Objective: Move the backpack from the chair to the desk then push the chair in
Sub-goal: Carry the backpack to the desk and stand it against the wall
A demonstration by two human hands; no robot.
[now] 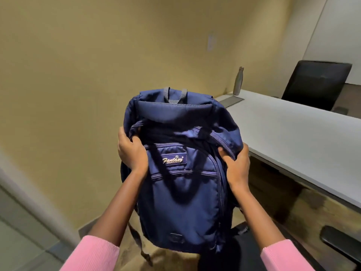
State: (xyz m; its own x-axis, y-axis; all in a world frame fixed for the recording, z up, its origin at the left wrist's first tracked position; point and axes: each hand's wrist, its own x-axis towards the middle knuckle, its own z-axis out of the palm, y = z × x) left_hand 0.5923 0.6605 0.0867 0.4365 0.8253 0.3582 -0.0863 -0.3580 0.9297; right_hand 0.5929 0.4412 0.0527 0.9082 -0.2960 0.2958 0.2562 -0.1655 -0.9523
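Gripping soft, seemingly padded backpack [183, 184]

A metal bottle [238, 81] stands upright near a beige wall [78, 65].

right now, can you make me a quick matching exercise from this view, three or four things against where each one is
Things:
1. backpack
2. bottle
3. far chair
4. left hand

Places:
a. standing on the desk by the wall
b. behind the desk's far side
c. held up in both hands
d. gripping the bag's left side

Pairs: 1-c, 2-a, 3-b, 4-d
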